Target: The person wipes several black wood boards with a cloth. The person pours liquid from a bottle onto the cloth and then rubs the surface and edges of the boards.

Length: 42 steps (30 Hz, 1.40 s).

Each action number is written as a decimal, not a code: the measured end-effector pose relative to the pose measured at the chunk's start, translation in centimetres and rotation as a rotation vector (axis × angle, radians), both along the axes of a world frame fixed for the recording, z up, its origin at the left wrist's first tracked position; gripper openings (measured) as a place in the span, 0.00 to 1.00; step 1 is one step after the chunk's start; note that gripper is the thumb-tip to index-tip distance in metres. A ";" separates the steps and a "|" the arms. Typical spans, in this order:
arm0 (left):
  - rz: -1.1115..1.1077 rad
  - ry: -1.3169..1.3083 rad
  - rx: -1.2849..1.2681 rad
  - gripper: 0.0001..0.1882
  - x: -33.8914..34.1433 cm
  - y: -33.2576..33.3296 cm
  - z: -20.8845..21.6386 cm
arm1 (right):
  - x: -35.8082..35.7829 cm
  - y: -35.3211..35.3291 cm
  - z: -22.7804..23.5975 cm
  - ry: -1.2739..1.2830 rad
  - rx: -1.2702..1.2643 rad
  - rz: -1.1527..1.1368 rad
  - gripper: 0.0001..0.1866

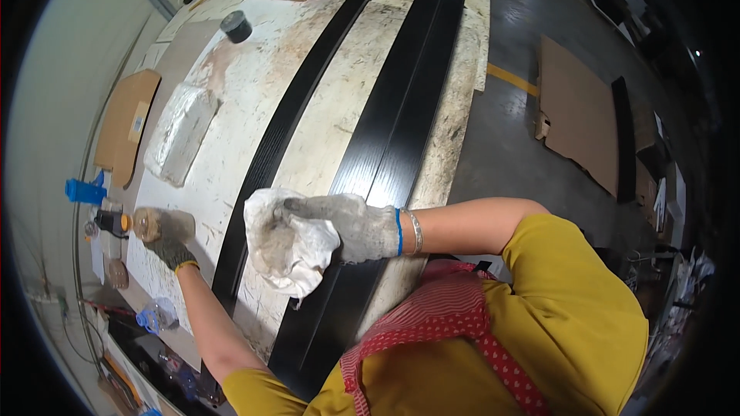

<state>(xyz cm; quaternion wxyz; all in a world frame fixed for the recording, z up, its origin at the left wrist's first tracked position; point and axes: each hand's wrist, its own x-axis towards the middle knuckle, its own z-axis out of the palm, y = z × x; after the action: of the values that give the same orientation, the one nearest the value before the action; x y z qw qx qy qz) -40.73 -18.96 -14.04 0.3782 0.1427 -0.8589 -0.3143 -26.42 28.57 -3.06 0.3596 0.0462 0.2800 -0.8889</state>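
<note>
The right hand (354, 225) gripped a white cloth (287, 246) that hid part of the black boards (379, 115), fingertips covered; the left hand (173, 254) held a clear bottle (167, 225), contents unclear, above the worktop (331, 115).

Wht rag (291, 250), smudged, bunched, brownish see-thru btl (166, 225) to its L, 2 glossy blk boards (385, 108) side by side
</note>
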 end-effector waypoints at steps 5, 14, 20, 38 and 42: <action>-0.094 -0.011 0.386 0.40 3.4 -0.9 -2.1 | -2.3 4.1 -1.2 -0.190 -0.353 -0.038 0.18; -0.475 -0.586 -0.201 0.48 26.5 22.8 13.9 | -8.1 23.5 4.7 1.250 1.153 -0.401 0.21; -0.513 -0.858 -0.627 0.56 32.4 27.5 12.4 | -5.1 12.3 5.7 1.416 2.021 0.551 0.17; -0.533 -0.739 -0.608 0.50 32.0 27.8 12.1 | -21.4 24.0 -1.8 1.814 2.339 0.464 0.11; -0.535 -0.706 -0.580 0.51 32.0 28.1 12.2 | -28.5 33.4 -1.2 0.943 2.256 -0.530 0.10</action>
<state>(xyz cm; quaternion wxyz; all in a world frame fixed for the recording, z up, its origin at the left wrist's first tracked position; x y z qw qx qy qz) -8.75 9.13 -1.81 -0.0034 -0.0947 -0.9921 -0.0823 -54.94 61.99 -4.30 -0.2056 0.0607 0.9682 -0.1287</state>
